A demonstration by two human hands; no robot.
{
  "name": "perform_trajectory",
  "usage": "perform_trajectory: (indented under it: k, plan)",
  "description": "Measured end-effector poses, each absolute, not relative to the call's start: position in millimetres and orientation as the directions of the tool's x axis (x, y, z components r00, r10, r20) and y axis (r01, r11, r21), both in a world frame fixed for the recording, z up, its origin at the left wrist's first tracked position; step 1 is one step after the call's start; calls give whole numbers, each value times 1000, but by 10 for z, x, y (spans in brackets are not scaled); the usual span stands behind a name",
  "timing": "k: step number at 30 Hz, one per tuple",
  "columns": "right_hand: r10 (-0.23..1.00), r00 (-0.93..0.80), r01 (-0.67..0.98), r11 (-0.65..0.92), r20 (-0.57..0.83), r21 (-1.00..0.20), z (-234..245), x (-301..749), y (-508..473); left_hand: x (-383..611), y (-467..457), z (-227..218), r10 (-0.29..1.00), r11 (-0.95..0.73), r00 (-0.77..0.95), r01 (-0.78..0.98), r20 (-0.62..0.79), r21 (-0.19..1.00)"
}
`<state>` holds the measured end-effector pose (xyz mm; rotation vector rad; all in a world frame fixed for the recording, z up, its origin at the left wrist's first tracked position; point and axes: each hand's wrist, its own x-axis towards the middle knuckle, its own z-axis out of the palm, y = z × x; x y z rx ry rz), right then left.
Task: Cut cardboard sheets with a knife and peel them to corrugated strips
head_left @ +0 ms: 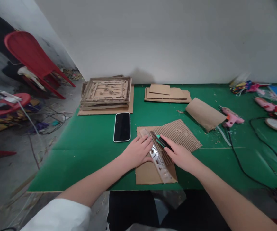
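My left hand [138, 150] presses a clear ruler [161, 165] down, with its fingers bent over the ruler's upper half and the thumb lower down. The ruler lies aslant across a piece of corrugated cardboard [182, 134] whose ridges are bare. Beneath that is a flat brown cardboard sheet [148, 175]. In my right hand [178, 154] is a black and green utility knife [162, 141], gripped with its tip pointing up and left beside the ruler's right edge. Whether the blade touches the cardboard is too small to tell.
A phone [122, 127] lies left of the cardboard. Behind it are stacked cardboard frames [107, 91]; cardboard pieces [167, 94] lie near the wall. To the right are a curled brown sheet [204, 114], a pink glue gun [232, 117] with its cord, and a tape roll [276, 124].
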<state>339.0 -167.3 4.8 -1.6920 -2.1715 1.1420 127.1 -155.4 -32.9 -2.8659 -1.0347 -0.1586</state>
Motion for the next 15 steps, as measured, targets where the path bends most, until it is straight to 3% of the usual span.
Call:
perform_trajectory:
  k: [8, 15]
  plan:
    - [878, -341, 753, 41, -337, -657, 64, 3396, -1667, 1202, -1376, -446, 360, -869, 872, 443, 332, -220]
    - [886, -304, 788, 26, -351, -615, 79, 3366, -1634, 1156, -1421, -485, 382, -856, 851, 473, 359, -210]
